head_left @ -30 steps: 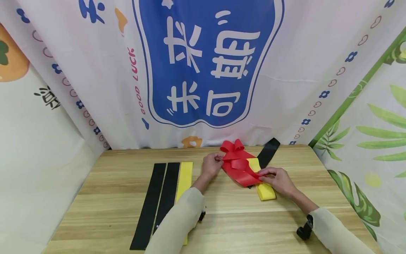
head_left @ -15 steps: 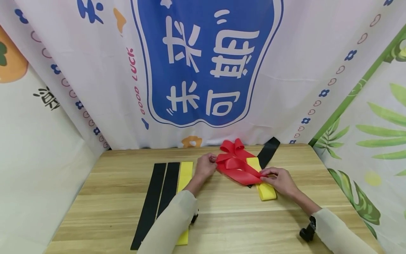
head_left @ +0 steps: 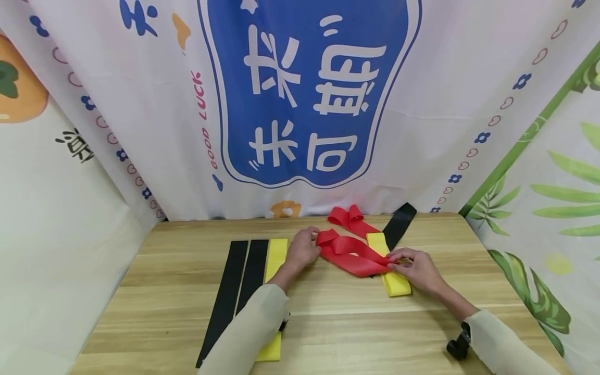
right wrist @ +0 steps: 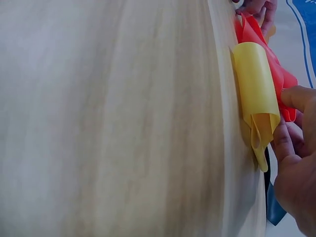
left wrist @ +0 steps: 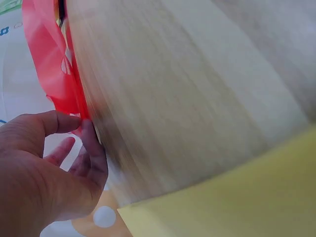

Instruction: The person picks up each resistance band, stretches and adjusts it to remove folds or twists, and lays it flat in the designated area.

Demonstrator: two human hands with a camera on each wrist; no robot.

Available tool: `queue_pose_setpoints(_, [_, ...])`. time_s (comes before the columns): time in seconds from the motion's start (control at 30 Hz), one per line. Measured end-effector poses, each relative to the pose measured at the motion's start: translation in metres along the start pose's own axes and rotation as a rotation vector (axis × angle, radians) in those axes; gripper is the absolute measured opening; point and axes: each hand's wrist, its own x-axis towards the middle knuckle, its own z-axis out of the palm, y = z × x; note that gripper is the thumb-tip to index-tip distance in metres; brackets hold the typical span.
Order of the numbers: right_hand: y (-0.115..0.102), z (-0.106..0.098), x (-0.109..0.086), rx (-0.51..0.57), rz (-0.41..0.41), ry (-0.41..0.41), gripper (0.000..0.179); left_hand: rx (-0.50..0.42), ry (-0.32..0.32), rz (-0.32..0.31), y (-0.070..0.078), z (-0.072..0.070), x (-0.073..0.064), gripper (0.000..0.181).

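A red ribbon-like strip [head_left: 347, 255] lies twisted across the pile near the table's far edge. My left hand [head_left: 302, 249] pinches its left end between thumb and fingers, which the left wrist view shows close up at the red strip [left wrist: 54, 74]. At the other end, my right hand [head_left: 419, 271] pinches the red where it crosses a folded yellow strip [head_left: 397, 284]. In the right wrist view the yellow strip [right wrist: 254, 79] curls into a loop beside my right fingers. A looped red piece [head_left: 358, 225] and a black strip [head_left: 400, 224] lie behind.
Two flat black strips [head_left: 225, 291] and a yellow strip [head_left: 276, 255] lie side by side on the left of the wooden table [head_left: 351, 333], partly under my left sleeve. A printed curtain [head_left: 422, 130] hangs right behind the far edge.
My left hand has moved left, drawing the red strip's left end with it. A gap now shows between that strip and the looped red piece behind. My right hand stays nearly in place.
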Motion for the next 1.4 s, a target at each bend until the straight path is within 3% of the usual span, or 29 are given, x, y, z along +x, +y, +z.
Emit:
queue_pose_setpoints(0.17, [0.003, 0.002, -0.001, 0.005, -0.027, 0.001, 0.01, 0.096, -0.012, 0.04, 0.005, 0.003, 0.0, 0.05])
queue_pose_setpoints(0.43, [0.008, 0.003, -0.001, 0.023, -0.027, 0.002, 0.01, 0.087, -0.036, 0.148, 0.014, 0.008, 0.006, 0.052])
queue_pose_setpoints(0.53, [0.008, 0.003, -0.001, 0.026, -0.021, 0.003, 0.011, 0.053, -0.073, 0.155, 0.017, 0.011, 0.008, 0.052])
queue_pose_setpoints(0.67, [0.008, 0.002, -0.001, 0.033, -0.02, 0.012, 0.012, -0.017, -0.097, 0.117, 0.02, 0.013, 0.011, 0.049])
queue_pose_setpoints(0.9, [0.006, -0.002, -0.005, 0.044, -0.029, 0.04, 0.015, -0.247, -0.129, 0.027, 0.015, 0.007, 0.011, 0.042])
queue_pose_setpoints(1.1, [0.006, -0.004, -0.01, 0.065, -0.064, 0.071, 0.014, -0.383, -0.196, 0.037, 0.006, -0.005, 0.006, 0.043])
queue_pose_setpoints(1.4, [0.003, -0.006, -0.02, 0.11, -0.126, 0.122, 0.01, -0.415, -0.291, 0.097, 0.002, -0.027, -0.013, 0.051])
